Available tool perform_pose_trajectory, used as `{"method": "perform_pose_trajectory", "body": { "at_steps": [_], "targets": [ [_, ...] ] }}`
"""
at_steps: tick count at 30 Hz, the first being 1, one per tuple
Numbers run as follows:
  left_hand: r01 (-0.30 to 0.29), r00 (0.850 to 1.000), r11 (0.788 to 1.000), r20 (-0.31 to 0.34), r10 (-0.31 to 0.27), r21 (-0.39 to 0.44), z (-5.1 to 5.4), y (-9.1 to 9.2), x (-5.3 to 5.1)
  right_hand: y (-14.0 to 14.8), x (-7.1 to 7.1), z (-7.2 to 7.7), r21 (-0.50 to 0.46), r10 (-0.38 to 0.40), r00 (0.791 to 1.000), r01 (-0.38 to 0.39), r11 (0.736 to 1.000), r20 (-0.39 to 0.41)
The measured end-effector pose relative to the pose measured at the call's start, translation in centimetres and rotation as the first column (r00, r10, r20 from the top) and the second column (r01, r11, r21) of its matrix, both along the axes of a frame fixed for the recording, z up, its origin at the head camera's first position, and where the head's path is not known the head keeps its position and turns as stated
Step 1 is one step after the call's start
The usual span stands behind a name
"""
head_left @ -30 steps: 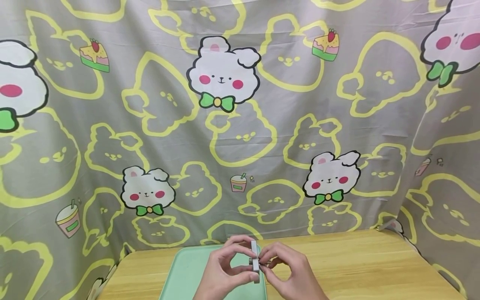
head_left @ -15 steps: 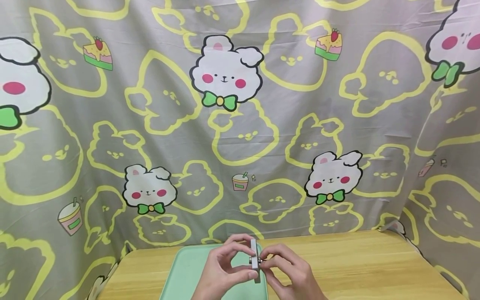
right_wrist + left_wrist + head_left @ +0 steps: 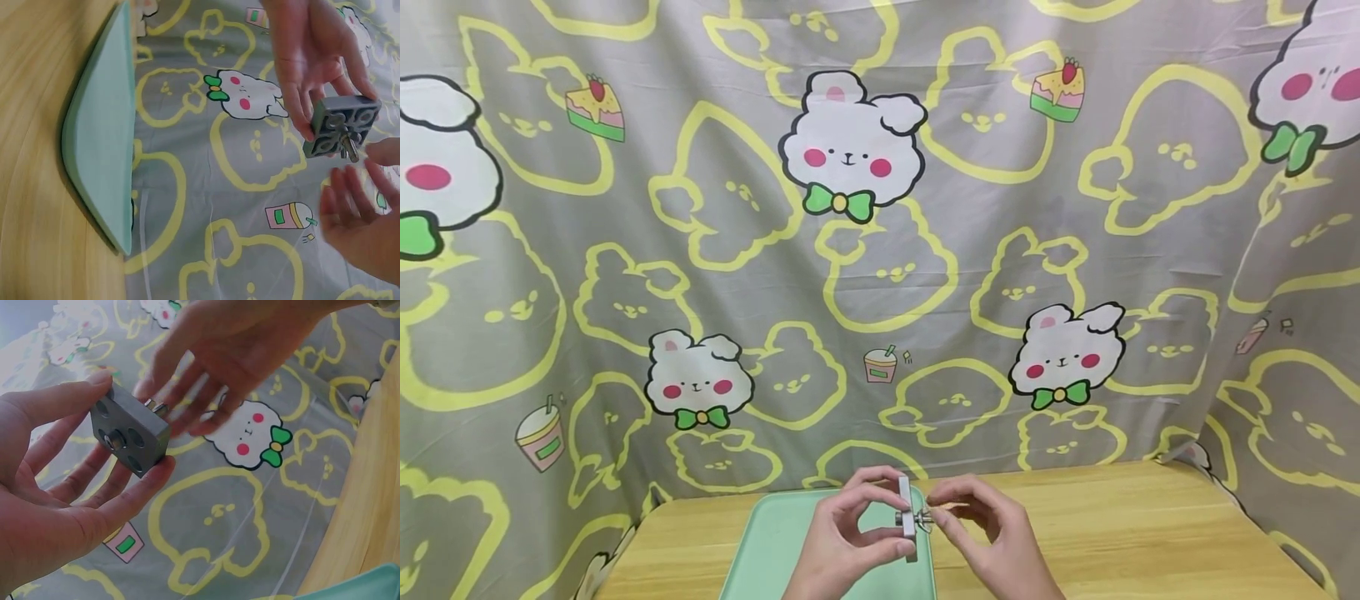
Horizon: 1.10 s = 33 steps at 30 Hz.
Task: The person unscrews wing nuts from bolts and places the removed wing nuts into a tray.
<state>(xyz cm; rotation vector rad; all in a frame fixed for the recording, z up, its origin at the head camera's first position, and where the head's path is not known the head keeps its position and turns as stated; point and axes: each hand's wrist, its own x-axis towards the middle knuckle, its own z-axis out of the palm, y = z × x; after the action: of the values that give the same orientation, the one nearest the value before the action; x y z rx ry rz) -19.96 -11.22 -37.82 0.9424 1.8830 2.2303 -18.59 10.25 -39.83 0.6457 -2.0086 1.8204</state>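
Note:
A grey square block (image 3: 130,430) with round holes is held on edge by my left hand (image 3: 842,533), thumb and fingers on its edges. A short metal shaft (image 3: 115,440) pokes from the centre of one face. In the right wrist view, the opposite face shows recessed rings and a slim metal pin (image 3: 350,150) with small metal pieces at its base. My right hand (image 3: 988,533) is beside that pin, its thumb and fingers loosely bent around the pin's end. The right wrist view shows a gap between them and the pin.
A mint-green tray (image 3: 775,533) lies beneath the left hand on the wooden table (image 3: 1135,533). Behind and at both sides hangs a grey cloth (image 3: 880,308) printed with rabbits and yellow outlines.
My right hand's fingers have drawn off to the right and spread, so the pin and its metal pieces show more. The left hand keeps its hold on the block, nearly still.

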Motion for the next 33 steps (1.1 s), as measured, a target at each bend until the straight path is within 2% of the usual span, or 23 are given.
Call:
{"method": "perform_pose_trajectory", "body": {
  "at_steps": [2, 5, 8, 11, 13, 15, 20, 23, 27, 33],
  "targets": [
    [-0.012, 1.0, 1.0, 0.002, 0.012, -0.018, 0.0, 0.2, 0.1, 0.2, -0.1, 0.3, -0.043, 0.019, 0.983, -0.011, 0.999, 0.182],
    [-0.02, 1.0, 0.999, -0.011, 0.02, -0.037, -0.1, 0.4, 0.2, 0.6, -0.5, 0.3, -0.113, 0.118, 0.928, -0.083, 0.99, 0.353],
    [-0.012, 0.999, 0.999, -0.048, 0.009, -0.053, -0.3, 0.6, 0.2, 1.1, -0.8, 0.1, -0.174, 0.251, 0.864, -0.192, 0.966, 0.437],
    [-0.006, 0.999, 0.997, -0.052, 0.002, -0.081, -0.3, 0.9, 0.2, 1.5, -1.0, -0.1, -0.216, 0.339, 0.801, -0.264, 0.94, 0.493],
    [-0.01, 0.999, 0.994, -0.032, 0.007, -0.104, -0.3, 1.0, 0.3, 1.7, -1.1, -0.2, -0.227, 0.363, 0.777, -0.284, 0.931, 0.515],
    [-0.014, 1.0, 0.992, -0.018, 0.012, -0.123, -0.3, 1.1, 0.3, 1.8, -1.1, -0.2, -0.234, 0.373, 0.765, -0.292, 0.927, 0.526],
    [-0.024, 1.0, 0.989, -0.018, 0.022, -0.144, -0.3, 1.2, 0.3, 1.8, -1.2, -0.3, -0.232, 0.374, 0.761, -0.293, 0.927, 0.53],
    [-0.03, 0.999, 0.988, -0.014, 0.028, -0.149, -0.3, 1.2, 0.3, 1.7, -1.2, -0.3, -0.226, 0.369, 0.77, -0.292, 0.929, 0.52],
    [-0.03, 1.0, 0.99, -0.003, 0.029, -0.138, -0.3, 1.2, 0.2, 1.6, -1.1, -0.3, -0.203, 0.364, 0.803, -0.302, 0.931, 0.472],
    [-0.009, 1.0, 0.994, -0.014, 0.008, -0.106, -0.5, 0.9, 0.1, 1.2, -0.7, -0.2, -0.133, 0.323, 0.872, -0.295, 0.946, 0.367]
  ]
}}
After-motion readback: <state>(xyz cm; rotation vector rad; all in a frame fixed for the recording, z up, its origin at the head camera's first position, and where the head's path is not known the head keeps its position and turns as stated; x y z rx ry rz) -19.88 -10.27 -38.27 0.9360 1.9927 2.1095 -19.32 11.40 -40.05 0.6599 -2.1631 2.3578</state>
